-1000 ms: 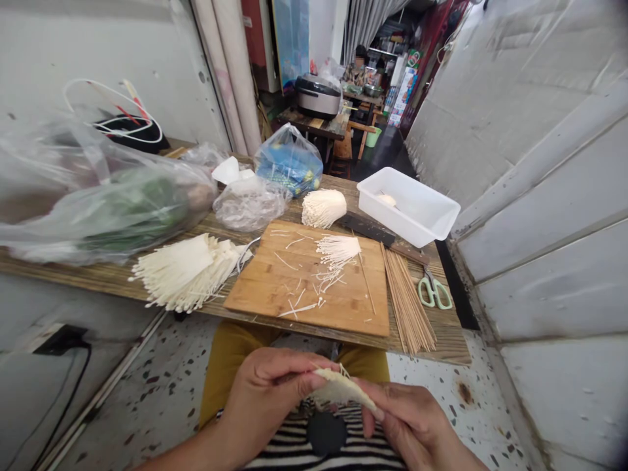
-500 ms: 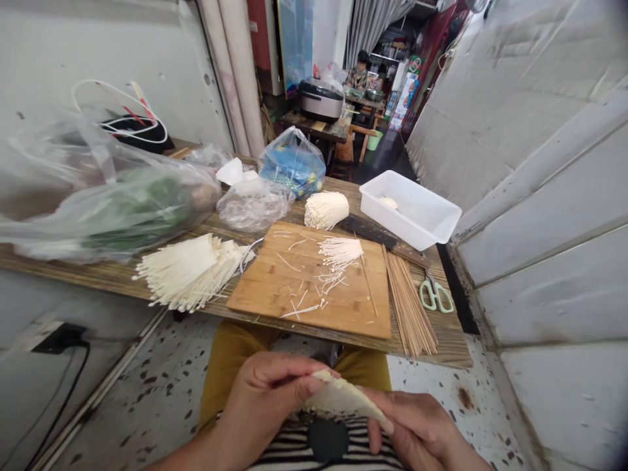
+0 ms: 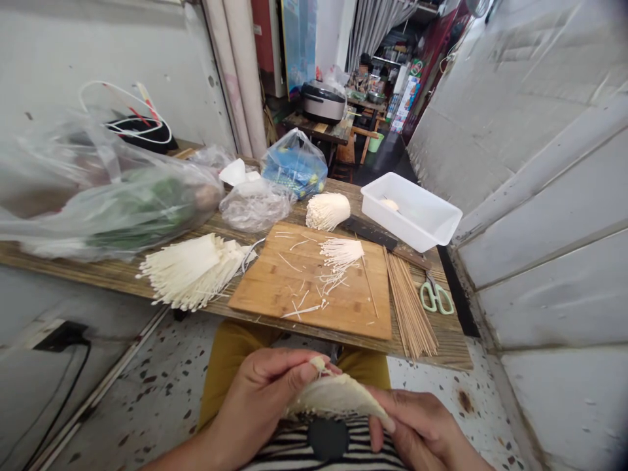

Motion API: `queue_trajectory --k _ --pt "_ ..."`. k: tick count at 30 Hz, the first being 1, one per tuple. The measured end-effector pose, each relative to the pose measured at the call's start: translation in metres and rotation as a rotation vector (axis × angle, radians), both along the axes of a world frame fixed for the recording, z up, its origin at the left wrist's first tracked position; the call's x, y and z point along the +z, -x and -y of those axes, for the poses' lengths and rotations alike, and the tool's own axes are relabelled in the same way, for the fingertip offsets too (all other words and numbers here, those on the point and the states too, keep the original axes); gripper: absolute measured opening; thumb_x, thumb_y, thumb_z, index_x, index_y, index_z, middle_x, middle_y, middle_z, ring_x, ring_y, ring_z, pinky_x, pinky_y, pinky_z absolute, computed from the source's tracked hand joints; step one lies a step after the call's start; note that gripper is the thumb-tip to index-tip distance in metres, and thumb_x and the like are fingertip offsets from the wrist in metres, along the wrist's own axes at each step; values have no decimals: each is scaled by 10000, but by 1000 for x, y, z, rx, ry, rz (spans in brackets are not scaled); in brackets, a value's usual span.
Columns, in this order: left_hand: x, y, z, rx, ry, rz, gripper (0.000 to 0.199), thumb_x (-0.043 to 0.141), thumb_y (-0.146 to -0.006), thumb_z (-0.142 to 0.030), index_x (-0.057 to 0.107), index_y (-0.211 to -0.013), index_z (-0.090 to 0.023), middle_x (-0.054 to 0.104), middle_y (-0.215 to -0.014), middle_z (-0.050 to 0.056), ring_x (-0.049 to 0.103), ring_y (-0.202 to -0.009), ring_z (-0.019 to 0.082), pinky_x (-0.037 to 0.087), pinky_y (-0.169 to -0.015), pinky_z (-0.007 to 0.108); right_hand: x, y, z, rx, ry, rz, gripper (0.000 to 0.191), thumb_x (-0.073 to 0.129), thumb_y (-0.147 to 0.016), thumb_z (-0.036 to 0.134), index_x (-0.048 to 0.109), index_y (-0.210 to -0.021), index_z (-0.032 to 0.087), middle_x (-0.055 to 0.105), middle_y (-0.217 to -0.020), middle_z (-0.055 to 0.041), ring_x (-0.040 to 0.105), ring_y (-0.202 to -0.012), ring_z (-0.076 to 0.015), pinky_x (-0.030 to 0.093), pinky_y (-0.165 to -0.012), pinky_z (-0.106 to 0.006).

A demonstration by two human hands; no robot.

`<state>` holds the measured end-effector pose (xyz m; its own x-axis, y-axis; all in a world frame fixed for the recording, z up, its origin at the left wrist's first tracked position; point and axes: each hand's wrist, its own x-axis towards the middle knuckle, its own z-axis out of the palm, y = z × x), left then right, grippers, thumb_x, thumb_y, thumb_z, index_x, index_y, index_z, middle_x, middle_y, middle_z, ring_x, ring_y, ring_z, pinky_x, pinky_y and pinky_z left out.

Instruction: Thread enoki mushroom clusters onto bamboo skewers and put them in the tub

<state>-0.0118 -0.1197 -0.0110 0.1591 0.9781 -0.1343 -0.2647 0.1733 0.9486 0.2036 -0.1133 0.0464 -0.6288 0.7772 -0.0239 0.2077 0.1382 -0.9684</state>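
A flat, fan-shaped piece of enoki mushrooms [image 3: 338, 396] is held over my lap, below the table's front edge. My left hand [image 3: 267, 392] pinches a small bit at its upper left edge, between thumb and forefinger. Around its right end my right hand [image 3: 417, 422] is closed, thumb on top. On the wooden cutting board [image 3: 275, 288] lie a small spread of enoki [image 3: 342, 252], loose strands and a single skewer [image 3: 369, 288]. Left of the board rests a larger heap of enoki [image 3: 193, 268]; a thick bundle of enoki [image 3: 328, 211] lies behind the board.
Right of the board are bamboo skewers [image 3: 409, 307], green-handled scissors [image 3: 436, 297] and a cleaver [image 3: 373, 232]. A white plastic tub [image 3: 412, 212] stands at the back right, holding a small pale piece. Plastic bags [image 3: 142, 203] cover the left side. A person [image 3: 363, 75] is far off.
My left thumb and forefinger have pulled a small bit up and slightly away from the enoki's edge. More of the piece's flat face shows now. My right hand has barely moved.
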Motion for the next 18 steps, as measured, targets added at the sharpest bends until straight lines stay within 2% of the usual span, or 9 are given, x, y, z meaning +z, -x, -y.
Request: queue_trajectory --k 5,8,13,18 --pt "-1 -2 1 6 58 79 161 645 -802 -352 770 -836 -258 767 -817 7 705 -752 183 560 -717 258 1 -2 0 0 75 -10 274 457 -941 360 669 -1097 283 507 -684 -5 506 -638 -118 472 -660 -189" --pt "-2 -2 2 0 48 81 155 634 -814 -337 771 -842 -269 767 -825 1 707 -767 184 558 -730 258 1 -1 0 8 67 -38 277 476 -932 371 656 -1130 298 486 -680 2 492 -633 -114 461 -659 -183" --pt "-1 -2 3 -18 44 45 142 645 -806 -318 773 -839 -265 768 -824 1 705 -746 168 553 -703 223 1 -2 -1 34 53 10 333 400 -962 350 611 -1217 316 487 -683 -7 489 -642 -122 454 -655 -194" --pt "9 -2 0 -40 -3 -45 144 645 -804 -321 779 -817 -269 768 -800 -1 701 -713 141 535 -661 166 1 -3 2 36 36 30 326 432 -947 383 611 -1212 320 481 -684 -1 474 -630 -122 448 -650 -195"
